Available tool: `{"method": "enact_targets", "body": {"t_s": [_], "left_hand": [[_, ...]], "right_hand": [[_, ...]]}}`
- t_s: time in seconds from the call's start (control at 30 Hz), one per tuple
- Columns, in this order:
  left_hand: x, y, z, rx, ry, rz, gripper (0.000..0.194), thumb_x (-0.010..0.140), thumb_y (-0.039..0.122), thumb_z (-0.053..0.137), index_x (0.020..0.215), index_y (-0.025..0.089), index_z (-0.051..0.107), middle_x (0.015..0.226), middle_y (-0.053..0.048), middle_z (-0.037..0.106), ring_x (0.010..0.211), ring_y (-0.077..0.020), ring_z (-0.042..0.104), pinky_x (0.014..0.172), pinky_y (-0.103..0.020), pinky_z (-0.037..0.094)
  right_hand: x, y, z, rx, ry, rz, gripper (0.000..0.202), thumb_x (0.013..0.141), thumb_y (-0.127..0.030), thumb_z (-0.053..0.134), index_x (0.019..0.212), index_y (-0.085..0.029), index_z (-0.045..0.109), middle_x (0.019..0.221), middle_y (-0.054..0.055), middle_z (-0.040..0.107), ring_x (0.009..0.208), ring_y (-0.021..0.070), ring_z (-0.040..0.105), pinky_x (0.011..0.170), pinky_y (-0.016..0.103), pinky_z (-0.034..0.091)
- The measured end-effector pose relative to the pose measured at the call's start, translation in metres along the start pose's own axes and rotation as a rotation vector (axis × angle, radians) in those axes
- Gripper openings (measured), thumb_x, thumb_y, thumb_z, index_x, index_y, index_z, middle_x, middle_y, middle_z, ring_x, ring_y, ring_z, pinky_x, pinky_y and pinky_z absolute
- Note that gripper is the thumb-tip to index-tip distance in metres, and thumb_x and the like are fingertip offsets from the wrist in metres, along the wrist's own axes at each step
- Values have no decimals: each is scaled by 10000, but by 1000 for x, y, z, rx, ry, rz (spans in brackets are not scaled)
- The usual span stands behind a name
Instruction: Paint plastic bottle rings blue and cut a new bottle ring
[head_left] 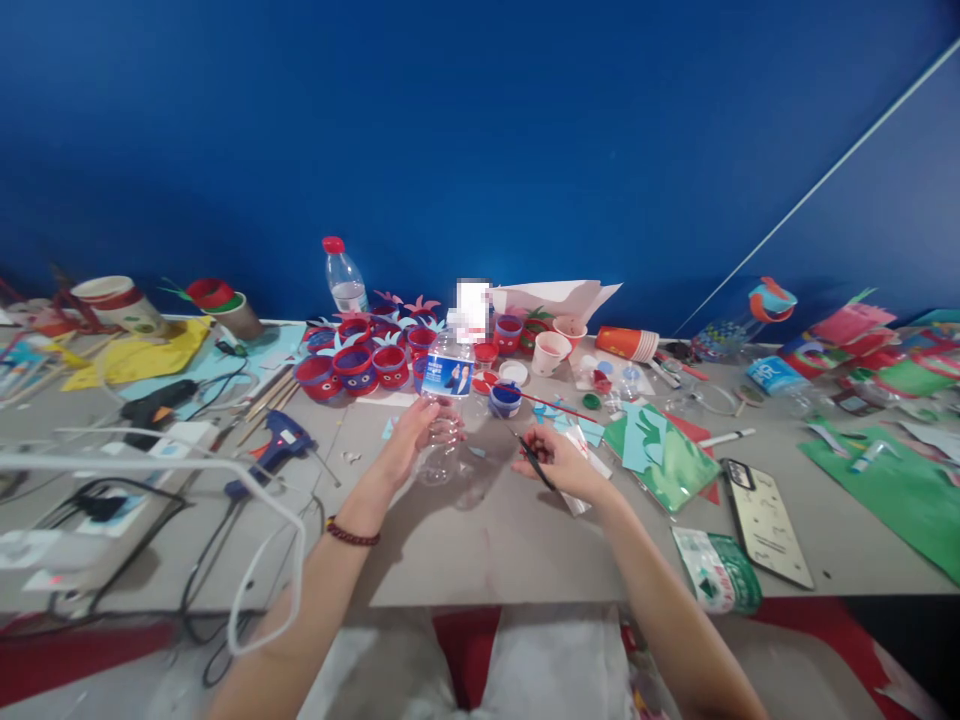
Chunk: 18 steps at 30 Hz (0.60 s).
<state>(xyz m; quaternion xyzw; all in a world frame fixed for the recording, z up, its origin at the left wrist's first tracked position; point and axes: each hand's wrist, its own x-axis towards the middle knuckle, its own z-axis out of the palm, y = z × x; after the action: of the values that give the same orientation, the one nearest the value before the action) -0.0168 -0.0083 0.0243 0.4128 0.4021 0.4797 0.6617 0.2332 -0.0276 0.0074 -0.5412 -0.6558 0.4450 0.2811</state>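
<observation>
Near the middle of the table, my left hand is wrapped round the lower part of a clear plastic bottle with a blue label, which stands upright. To its right my right hand grips a pair of dark scissors, their tip pointing up and left towards the bottle. A gap lies between the scissors and the bottle. Behind my hands are a small blue paint pot and a thin red stick. White strips lie partly under my right hand.
Red and blue decorated cups stand behind on the left. A blue glue gun, cables and a power strip lie left. To the right are green sheets, a phone and a green-white packet. A blue wall rises behind.
</observation>
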Motion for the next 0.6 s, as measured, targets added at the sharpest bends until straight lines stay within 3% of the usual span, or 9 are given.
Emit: {"method": "enact_targets", "body": {"t_s": [0.13, 0.6], "left_hand": [[-1, 1, 1, 14, 3, -3, 441, 695, 504, 706, 965, 198, 538, 812, -25, 693, 704, -212, 704, 683, -340, 532], [-5, -1, 2, 59, -83, -95, 414, 713, 450, 706, 969, 160, 561, 850, -61, 716, 699, -187, 688, 675, -312, 533]], "right_hand": [[-7, -1, 4, -70, -72, -27, 330, 690, -436, 718, 795, -218, 494, 640, -64, 489, 575, 109, 414, 530, 242, 336], [-10, -3, 4, -107, -92, 19, 357, 659, -463, 726, 718, -210, 481, 592, -73, 477, 564, 103, 414, 513, 232, 310]]}}
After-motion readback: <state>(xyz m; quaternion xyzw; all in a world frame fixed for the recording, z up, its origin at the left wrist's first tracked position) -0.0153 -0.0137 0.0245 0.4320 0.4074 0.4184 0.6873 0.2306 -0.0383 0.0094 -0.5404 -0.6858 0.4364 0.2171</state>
